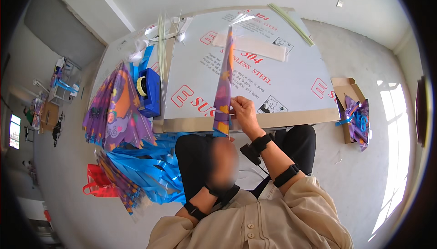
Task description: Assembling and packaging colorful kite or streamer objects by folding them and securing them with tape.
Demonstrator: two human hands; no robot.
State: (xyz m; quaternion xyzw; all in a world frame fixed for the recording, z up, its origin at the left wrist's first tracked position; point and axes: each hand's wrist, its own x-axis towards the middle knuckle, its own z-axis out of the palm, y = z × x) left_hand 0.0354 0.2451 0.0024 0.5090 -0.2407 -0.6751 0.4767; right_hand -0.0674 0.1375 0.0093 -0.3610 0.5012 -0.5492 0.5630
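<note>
A long, narrow folded sheet [222, 83], printed in purple and orange, lies lengthwise on the table, its lower end reaching past the front edge. My right hand [246, 114] is closed at its right side near that edge, thumb and fingertips pinched on it. Below the table edge, my left hand [223, 162] is at the sheet's lower end. It is smeared in the picture, so I cannot make out its fingers or its grip. A clear plastic sleeve [250, 47] rests on the table beside the sheet's upper part.
The table [191, 76] wears printed protective film. Thin pale rods [291, 23] lie at its far right, more at left. A blue tape dispenser [150, 93] stands beside purple printed sheets [116, 105]. Blue ribbons [145, 169] hang below; a cardboard box [350, 89] is at right.
</note>
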